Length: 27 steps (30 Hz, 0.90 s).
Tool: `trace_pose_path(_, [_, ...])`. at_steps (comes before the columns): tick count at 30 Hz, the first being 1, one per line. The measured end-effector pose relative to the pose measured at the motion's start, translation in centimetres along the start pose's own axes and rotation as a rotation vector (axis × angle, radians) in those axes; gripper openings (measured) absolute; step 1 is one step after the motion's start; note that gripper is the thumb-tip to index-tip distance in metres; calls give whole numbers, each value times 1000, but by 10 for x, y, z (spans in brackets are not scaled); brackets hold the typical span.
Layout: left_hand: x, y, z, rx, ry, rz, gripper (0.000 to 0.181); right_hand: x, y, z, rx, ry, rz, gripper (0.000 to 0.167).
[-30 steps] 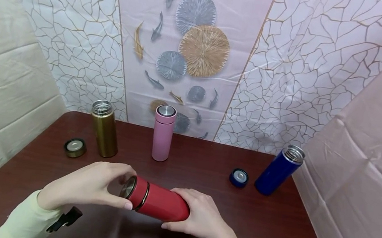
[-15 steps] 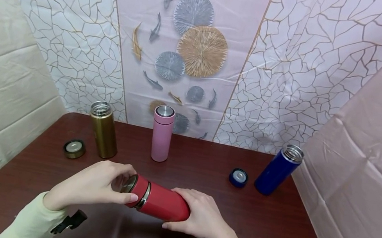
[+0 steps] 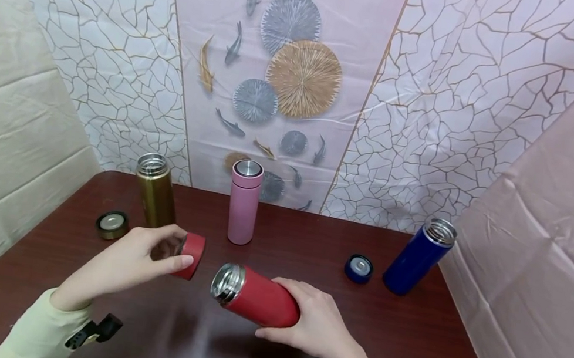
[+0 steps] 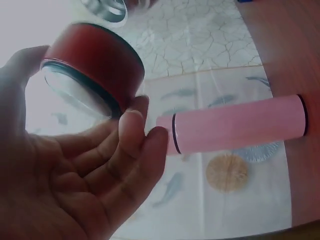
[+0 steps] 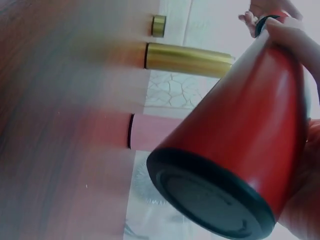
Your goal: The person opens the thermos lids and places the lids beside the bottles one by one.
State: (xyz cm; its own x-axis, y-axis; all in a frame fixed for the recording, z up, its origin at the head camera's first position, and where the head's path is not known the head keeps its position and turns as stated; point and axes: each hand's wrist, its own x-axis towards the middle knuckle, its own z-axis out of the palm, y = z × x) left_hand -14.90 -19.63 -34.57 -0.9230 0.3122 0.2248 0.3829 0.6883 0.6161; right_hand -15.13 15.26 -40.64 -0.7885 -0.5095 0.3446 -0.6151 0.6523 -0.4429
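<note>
A red thermos bottle [image 3: 268, 301] lies tilted in my right hand [image 3: 316, 318], its bare steel mouth facing left. Its red lid [image 3: 192, 255] is apart from it, pinched between the thumb and fingers of my left hand [image 3: 136, 259]. In the left wrist view the lid [image 4: 97, 65] sits between thumb and fingertips, with the bottle's steel rim [image 4: 107, 10] beyond it. The right wrist view has the bottle's black base [image 5: 210, 195] toward the camera. Both hands hold their things above the table.
A gold bottle [image 3: 157, 199] without its lid stands back left, its gold lid [image 3: 112, 224] beside it. Behind the hands stands a capped pink bottle [image 3: 244, 203]. An uncapped blue bottle [image 3: 419, 256] and its blue lid [image 3: 359, 268] are on the right of the brown table [image 3: 406, 346].
The red lid has come off the bottle. My left hand has moved left and up with it, while my right hand has shifted slightly right with the bottle.
</note>
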Motion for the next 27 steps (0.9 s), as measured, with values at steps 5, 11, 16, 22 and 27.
trace_pose_path(5, [-2, -15, -8, -194, 51, -64, 45, -6, 9, -14, 84, 85, 88, 78])
trace_pose_path(11, [-2, -30, -13, -381, 99, -131, 61, -11, 26, -35, 136, 183, 167, 75])
trace_pose_path(16, [3, -40, -15, -376, 107, -164, 75, -20, 40, -54, 121, 276, 232, 74])
trace_pose_path(22, [11, -64, -20, -138, 163, -212, 81, -25, 51, -71, 94, 368, 265, 69])
trace_pose_path(27, [13, -88, -27, -36, 154, -303, 87, -26, 57, -81, 96, 431, 316, 65])
